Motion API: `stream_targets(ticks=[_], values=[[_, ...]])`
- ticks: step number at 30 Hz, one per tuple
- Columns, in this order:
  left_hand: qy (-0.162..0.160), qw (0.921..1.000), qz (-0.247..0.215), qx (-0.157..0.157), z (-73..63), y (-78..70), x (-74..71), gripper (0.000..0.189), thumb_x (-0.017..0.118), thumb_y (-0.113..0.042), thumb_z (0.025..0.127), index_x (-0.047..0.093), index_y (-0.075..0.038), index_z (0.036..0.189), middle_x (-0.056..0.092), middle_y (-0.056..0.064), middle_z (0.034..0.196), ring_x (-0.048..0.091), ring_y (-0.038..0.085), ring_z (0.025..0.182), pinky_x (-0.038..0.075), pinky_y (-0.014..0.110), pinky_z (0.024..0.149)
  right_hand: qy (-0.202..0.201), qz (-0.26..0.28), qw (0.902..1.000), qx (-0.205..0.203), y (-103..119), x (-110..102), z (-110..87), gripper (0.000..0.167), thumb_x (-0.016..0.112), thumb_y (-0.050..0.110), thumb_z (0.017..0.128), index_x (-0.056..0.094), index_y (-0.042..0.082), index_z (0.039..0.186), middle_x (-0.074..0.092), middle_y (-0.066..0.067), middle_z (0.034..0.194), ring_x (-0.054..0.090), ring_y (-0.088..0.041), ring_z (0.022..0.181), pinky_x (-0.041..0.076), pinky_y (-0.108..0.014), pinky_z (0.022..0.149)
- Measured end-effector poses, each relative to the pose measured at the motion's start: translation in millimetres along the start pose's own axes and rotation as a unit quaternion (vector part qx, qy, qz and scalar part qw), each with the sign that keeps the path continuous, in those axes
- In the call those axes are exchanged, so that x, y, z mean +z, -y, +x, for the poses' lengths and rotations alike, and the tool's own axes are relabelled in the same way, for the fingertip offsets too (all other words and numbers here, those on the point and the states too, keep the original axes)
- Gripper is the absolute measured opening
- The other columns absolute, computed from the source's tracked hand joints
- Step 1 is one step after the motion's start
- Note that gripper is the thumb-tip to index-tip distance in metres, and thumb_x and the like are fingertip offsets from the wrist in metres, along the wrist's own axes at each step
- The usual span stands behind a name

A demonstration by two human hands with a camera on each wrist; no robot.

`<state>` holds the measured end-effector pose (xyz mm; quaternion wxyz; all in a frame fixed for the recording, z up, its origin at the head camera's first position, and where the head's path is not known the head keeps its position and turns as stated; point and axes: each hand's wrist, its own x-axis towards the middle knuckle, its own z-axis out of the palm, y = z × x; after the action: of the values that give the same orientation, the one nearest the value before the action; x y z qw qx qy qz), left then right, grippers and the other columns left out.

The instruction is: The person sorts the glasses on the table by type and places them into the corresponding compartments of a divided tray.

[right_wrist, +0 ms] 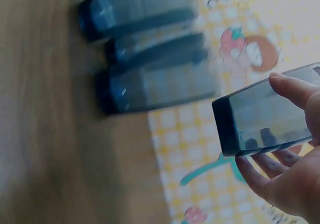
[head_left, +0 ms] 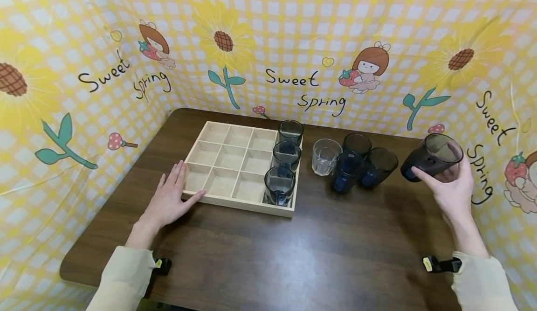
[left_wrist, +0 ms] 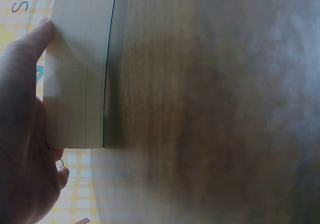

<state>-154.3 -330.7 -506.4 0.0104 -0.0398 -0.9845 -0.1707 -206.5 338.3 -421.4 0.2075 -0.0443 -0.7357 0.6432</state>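
Observation:
My right hand (head_left: 455,194) grips a dark tinted glass (head_left: 430,159) at the table's right side, thumb on the near side and fingers behind. In the right wrist view that glass (right_wrist: 265,116) is tilted and clear of the table. My left hand (head_left: 169,199) rests at the near left corner of a wooden compartment tray (head_left: 239,202), fingers straight along the left side, thumb at the front rim. Three tinted glasses (head_left: 279,187) stand one behind another in the tray's right column. The other compartments show bare wood.
Between tray and right hand stand a clear glass (head_left: 326,157) and three dark glasses (head_left: 347,173), close together on the brown table (head_left: 251,264). A yellow checked cloth (head_left: 289,45) with printed flowers hangs around the back and sides.

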Motion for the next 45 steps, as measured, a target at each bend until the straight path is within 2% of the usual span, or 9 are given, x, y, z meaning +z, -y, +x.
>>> stream_targets(ticks=[6, 11, 16, 21, 26, 32, 38, 41, 45], values=[[0.0, 1.0, 0.0, 0.001, 0.3, 0.9, 1.7, 0.115, 0.057, -0.069, 0.106, 0.002, 0.005, 0.174, 0.006, 0.03, 0.183, 0.012, 0.051, 0.17, 0.011, 0.074, 0.135, 0.024, -0.017, 0.999, -0.035, 26.7, 17.9, -1.2, 0.096, 0.084, -0.017, 0.082, 0.051, 0.023, 0.163, 0.07, 0.014, 0.132, 0.07, 0.001, 0.109, 0.055, -0.007, 0.085], [-0.004, 1.0, 0.001, 0.003, 0.1, 0.8, 1.5, 0.114, 0.058, -0.067, 0.106, 0.002, 0.006, 0.174, 0.006, 0.031, 0.183, 0.012, 0.052, 0.17, 0.012, 0.075, 0.135, 0.07, 0.035, 0.996, -0.044, 48.4, 37.2, -1.3, 0.093, 0.084, -0.017, 0.084, 0.05, 0.021, 0.163, 0.07, 0.01, 0.132, 0.073, -0.001, 0.11, 0.057, -0.006, 0.086], [-0.001, 1.0, -0.003, 0.004, -0.2, 0.0, 1.0, 0.114, 0.058, -0.067, 0.106, 0.001, 0.005, 0.174, 0.006, 0.03, 0.183, 0.011, 0.051, 0.171, 0.011, 0.075, 0.135, 0.117, 0.083, 0.9877, -0.062, 68.5, 65.7, -2.3, 0.089, 0.082, -0.018, 0.085, 0.052, 0.019, 0.161, 0.071, 0.006, 0.133, 0.075, -0.003, 0.112, 0.06, -0.01, 0.089], [0.002, 1.0, -0.005, 0.004, -0.3, -0.3, 0.8, 0.114, 0.057, -0.067, 0.107, 0.0, 0.005, 0.174, 0.005, 0.03, 0.183, 0.01, 0.051, 0.171, 0.011, 0.075, 0.135, 0.162, 0.072, 0.9814, -0.074, 84.1, 103.3, 0.3, 0.086, 0.085, -0.011, 0.087, 0.052, 0.021, 0.16, 0.071, 0.006, 0.133, 0.074, -0.005, 0.115, 0.06, -0.012, 0.092], [0.001, 1.0, -0.005, 0.005, 0.0, -0.7, 0.1, 0.114, 0.057, -0.067, 0.107, 0.001, 0.005, 0.174, 0.005, 0.03, 0.183, 0.009, 0.051, 0.171, 0.011, 0.076, 0.135, 0.208, 0.056, 0.9736, -0.074, 88.5, 142.6, 3.4, 0.084, 0.086, -0.004, 0.089, 0.049, 0.022, 0.161, 0.072, 0.006, 0.13, 0.074, -0.007, 0.114, 0.061, -0.015, 0.093], [-0.001, 1.0, -0.007, 0.006, -0.1, -1.5, -1.0, 0.113, 0.058, -0.066, 0.107, 0.001, 0.006, 0.174, 0.006, 0.031, 0.183, 0.011, 0.052, 0.17, 0.011, 0.076, 0.134, 0.247, 0.02, 0.9677, -0.048, 85.1, 191.8, 8.5, 0.085, 0.086, 0.005, 0.093, 0.043, 0.023, 0.163, 0.069, 0.002, 0.132, 0.073, -0.01, 0.114, 0.06, -0.019, 0.093], [-0.003, 0.9999, -0.009, 0.007, -0.1, -1.2, -0.2, 0.114, 0.058, -0.067, 0.106, 0.002, 0.005, 0.174, 0.007, 0.031, 0.183, 0.012, 0.052, 0.17, 0.011, 0.075, 0.135, 0.274, 0.015, 0.9614, -0.019, 81.4, 238.5, 18.3, 0.088, 0.087, 0.009, 0.092, 0.038, 0.018, 0.164, 0.063, -0.019, 0.147, 0.069, -0.029, 0.129, 0.058, -0.03, 0.097], [-0.009, 0.9999, -0.01, 0.005, -0.9, 0.0, -0.8, 0.113, 0.059, -0.066, 0.106, 0.002, 0.005, 0.174, 0.008, 0.031, 0.183, 0.012, 0.052, 0.17, 0.011, 0.075, 0.135, 0.287, 0.016, 0.9577, -0.013, 79.3, 259.4, 21.6, 0.089, 0.088, 0.009, 0.091, 0.035, 0.016, 0.164, 0.055, -0.022, 0.155, 0.065, -0.037, 0.134, 0.058, -0.038, 0.102], [-0.011, 0.9999, -0.011, 0.006, -2.2, 0.1, -1.7, 0.113, 0.06, -0.065, 0.106, 0.003, 0.005, 0.174, 0.009, 0.031, 0.183, 0.013, 0.052, 0.17, 0.011, 0.075, 0.135, 0.297, 0.011, 0.9547, -0.021, 77.3, 285.3, 23.5, 0.088, 0.088, 0.009, 0.091, 0.032, 0.011, 0.159, 0.044, -0.021, 0.159, 0.06, -0.037, 0.133, 0.056, -0.045, 0.106]])
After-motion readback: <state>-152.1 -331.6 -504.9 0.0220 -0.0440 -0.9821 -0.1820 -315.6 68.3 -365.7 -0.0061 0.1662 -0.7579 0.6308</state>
